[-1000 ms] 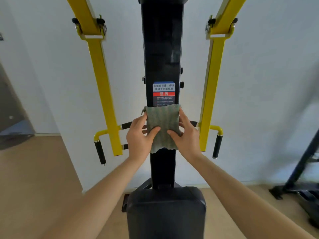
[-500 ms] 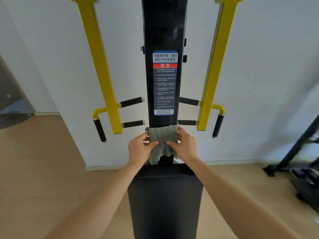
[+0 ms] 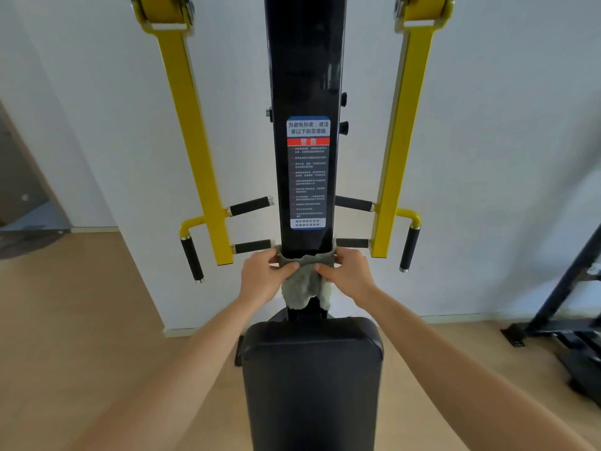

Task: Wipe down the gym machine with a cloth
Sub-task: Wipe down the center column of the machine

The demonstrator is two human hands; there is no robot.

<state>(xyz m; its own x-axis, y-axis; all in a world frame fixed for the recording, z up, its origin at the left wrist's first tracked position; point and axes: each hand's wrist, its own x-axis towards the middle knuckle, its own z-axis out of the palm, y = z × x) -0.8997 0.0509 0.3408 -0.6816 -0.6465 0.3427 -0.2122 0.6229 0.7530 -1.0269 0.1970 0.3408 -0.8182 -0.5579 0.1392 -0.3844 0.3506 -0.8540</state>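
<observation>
The gym machine has a tall black centre column (image 3: 305,76) with a blue, red and white warning label (image 3: 307,172), and two yellow arms (image 3: 192,125) at its sides. A grey-green cloth (image 3: 304,286) is pressed across the column's lower end, just below the label and above the black padded seat (image 3: 312,379). My left hand (image 3: 265,276) grips the cloth's left side and my right hand (image 3: 349,275) grips its right side. The cloth's lower edge hangs loose over the column.
Black foam handles (image 3: 250,206) stick out from the yellow arms close to my hands on both sides. A white wall stands behind the machine. Another black machine frame (image 3: 566,304) stands on the wooden floor at the right.
Both hands have slid the cloth down the column, from over the label's lower part to below the label, uncovering the whole label.
</observation>
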